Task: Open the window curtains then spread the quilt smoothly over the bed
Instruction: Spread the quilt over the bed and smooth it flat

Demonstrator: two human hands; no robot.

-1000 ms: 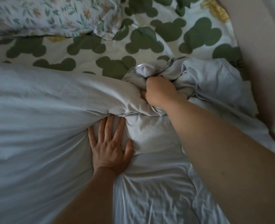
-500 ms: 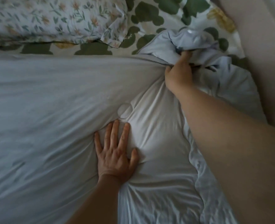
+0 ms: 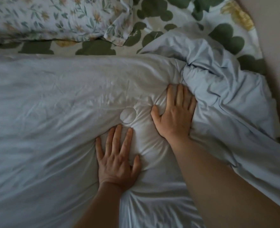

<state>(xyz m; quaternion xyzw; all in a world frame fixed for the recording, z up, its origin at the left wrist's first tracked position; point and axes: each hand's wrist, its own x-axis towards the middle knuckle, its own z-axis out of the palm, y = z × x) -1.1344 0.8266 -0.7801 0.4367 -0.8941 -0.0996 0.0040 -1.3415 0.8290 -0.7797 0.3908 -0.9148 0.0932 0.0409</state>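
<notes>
A pale blue quilt (image 3: 53, 112) covers most of the bed, flat on the left and bunched into a rumpled heap (image 3: 218, 89) at the upper right. My left hand (image 3: 117, 160) lies flat on the quilt with fingers spread, pressing it down. My right hand (image 3: 175, 116) rests palm down just right of it, fingers straight, against the foot of the rumpled heap. Neither hand holds any cloth. No window or curtain is in view.
A bedsheet with green blobs (image 3: 154, 9) shows beyond the quilt's top edge. A floral pillow (image 3: 53, 18) lies at the upper left. A plain wall (image 3: 277, 46) runs along the bed's right side, close to the quilt's bunched corner.
My right hand let go of the quilt corner it had pulled up toward the pillow and came back down, flat on the quilt. My left hand stayed pressed in place.
</notes>
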